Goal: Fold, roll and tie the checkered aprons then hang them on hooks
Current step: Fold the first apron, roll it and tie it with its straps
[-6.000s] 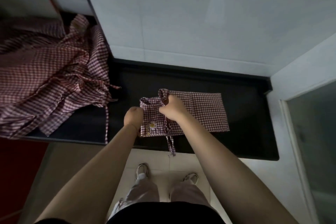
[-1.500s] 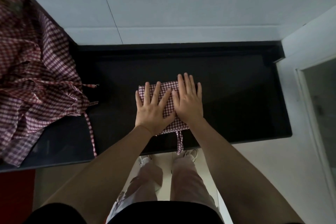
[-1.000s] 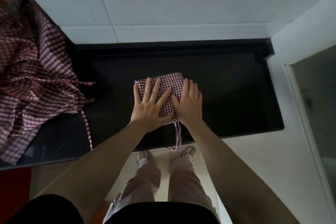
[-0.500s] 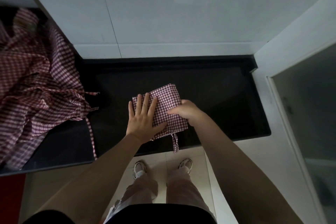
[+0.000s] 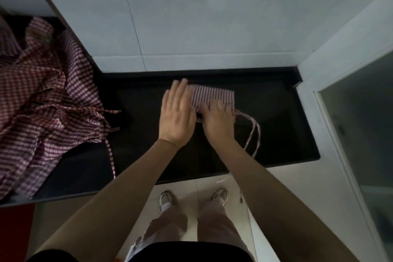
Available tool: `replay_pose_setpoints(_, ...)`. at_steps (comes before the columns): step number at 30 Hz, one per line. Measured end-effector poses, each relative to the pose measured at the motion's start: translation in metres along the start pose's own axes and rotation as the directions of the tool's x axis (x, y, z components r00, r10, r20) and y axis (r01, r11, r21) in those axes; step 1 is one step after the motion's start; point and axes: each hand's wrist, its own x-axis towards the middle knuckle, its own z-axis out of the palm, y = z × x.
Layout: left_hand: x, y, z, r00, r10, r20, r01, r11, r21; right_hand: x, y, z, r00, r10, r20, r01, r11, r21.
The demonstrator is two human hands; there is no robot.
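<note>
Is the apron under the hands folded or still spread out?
Folded. The apron is a small compact rectangle on the black counter, both hands flat on it, with its ties trailing loose to the right.

You see a smooth, glossy black surface [image 5: 276, 134], on it a thin woven checkered cloth apron [image 5: 214, 97], left of it crumpled matching cloth [image 5: 42, 100], behind matt pale wall tiles [image 5: 212, 17].

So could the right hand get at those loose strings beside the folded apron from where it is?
Probably yes. The right hand rests on the folded apron, and the strings trail over the black counter just to its right, with nothing lying between them.
</note>
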Motion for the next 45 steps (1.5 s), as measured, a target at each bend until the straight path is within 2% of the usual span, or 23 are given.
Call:
replay_pose_setpoints(2,-0.012,0.001,0.010,0.944,0.026,0.330,-0.040,0.998,0.037,-0.030,-0.013,0.025,0.996,-0.010,0.090,0.008,1.000,0.026)
replay_pose_setpoints(4,-0.024,-0.007,0.021,0.863,-0.082,0.499,0.061,0.996,0.058,-0.052,-0.021,0.040,0.992,-0.031,0.126,0.032,0.999,-0.006)
replay_pose_setpoints(6,-0.034,-0.018,0.028,0.836,-0.146,0.529,0.160,0.987,0.021,-0.062,-0.022,0.044,0.986,-0.057,0.157,0.060,0.998,-0.018)
replay_pose_setpoints(8,-0.037,-0.026,0.030,0.825,-0.153,0.544,0.211,0.976,-0.046,-0.064,-0.017,0.043,0.976,-0.068,0.207,0.068,0.998,0.009)
replay_pose_setpoints(11,-0.032,-0.031,0.024,0.832,-0.095,0.546,0.153,0.986,-0.061,-0.067,0.000,0.035,0.969,-0.069,0.238,0.050,0.995,0.085)
replay_pose_setpoints(13,-0.026,-0.030,0.018,0.795,-0.091,0.600,0.123,0.992,-0.013,-0.070,0.014,0.031,0.966,-0.079,0.244,0.048,0.991,0.127)
replay_pose_setpoints(15,-0.022,-0.031,0.013,0.723,-0.120,0.681,0.125,0.991,0.042,-0.069,0.027,0.029,0.962,-0.033,0.270,-0.035,0.970,0.242)
replay_pose_setpoints(18,-0.021,-0.036,0.008,0.644,-0.123,0.755,0.156,0.987,0.028,-0.056,0.041,0.017,0.905,0.103,0.413,-0.291,0.858,0.423)
replay_pose_setpoints(20,-0.021,-0.040,0.007,0.634,-0.124,0.763,0.199,0.980,-0.007,-0.045,0.049,0.012,0.846,0.179,0.502,-0.460,0.721,0.518)
replay_pose_setpoints(22,-0.019,-0.044,0.010,0.694,-0.127,0.709,0.238,0.969,-0.060,-0.039,0.055,0.011,0.796,0.248,0.551,-0.587,0.536,0.607)
replay_pose_setpoints(24,-0.017,-0.046,0.013,0.757,-0.191,0.626,0.361,0.919,-0.157,-0.035,0.058,0.012,0.763,0.278,0.584,-0.644,0.405,0.649)
replay_pose_setpoints(25,-0.015,-0.047,0.013,0.752,-0.255,0.609,0.460,0.863,-0.207,-0.034,0.059,0.013,0.751,0.287,0.594,-0.660,0.366,0.656)
replay_pose_setpoints(28,-0.010,-0.046,0.013,0.669,-0.411,0.620,0.676,0.683,-0.277,-0.031,0.060,0.018,0.722,0.326,0.610,-0.691,0.293,0.661)
replay_pose_setpoints(31,-0.006,-0.042,0.016,0.598,-0.546,0.587,0.784,0.551,-0.285,-0.027,0.057,0.020,0.694,0.382,0.610,-0.715,0.278,0.641)
replay_pose_setpoints(33,-0.002,-0.036,0.019,0.574,-0.622,0.532,0.805,0.549,-0.227,-0.024,0.053,0.023,0.678,0.432,0.595,-0.727,0.276,0.628)
replay_pose_setpoints(36,0.007,-0.027,0.027,0.553,-0.697,0.457,0.782,0.623,0.004,-0.017,0.048,0.028,0.647,0.508,0.569,-0.752,0.301,0.587)
replay_pose_setpoints(38,0.015,-0.023,0.029,0.541,-0.741,0.399,0.784,0.616,0.080,-0.012,0.047,0.030,0.625,0.542,0.562,-0.770,0.310,0.557)
replay_pose_setpoints(39,0.020,-0.020,0.028,0.544,-0.755,0.368,0.789,0.609,0.082,-0.010,0.047,0.031,0.615,0.551,0.564,-0.779,0.313,0.543)
replay_pose_setpoints(40,0.026,-0.018,0.028,0.591,-0.738,0.327,0.755,0.648,0.099,-0.008,0.047,0.032,0.609,0.554,0.568,-0.785,0.320,0.530)
replay_pose_setpoints(42,0.040,-0.015,0.030,0.788,-0.529,0.315,0.489,0.848,0.202,-0.006,0.048,0.034,0.614,0.543,0.573,-0.785,0.351,0.510)
replay_pose_setpoints(43,0.048,-0.011,0.031,0.840,-0.376,0.392,0.307,0.924,0.229,-0.006,0.047,0.034,0.621,0.539,0.569,-0.781,0.365,0.506)
replay_pose_setpoints(44,0.058,-0.007,0.033,0.830,-0.241,0.502,0.162,0.967,0.197,-0.006,0.048,0.034,0.629,0.538,0.562,-0.775,0.376,0.507)
replay_pose_setpoints(45,0.066,-0.002,0.036,0.765,-0.156,0.625,0.084,0.986,0.143,-0.008,0.048,0.033,0.637,0.532,0.558,-0.769,0.382,0.513)
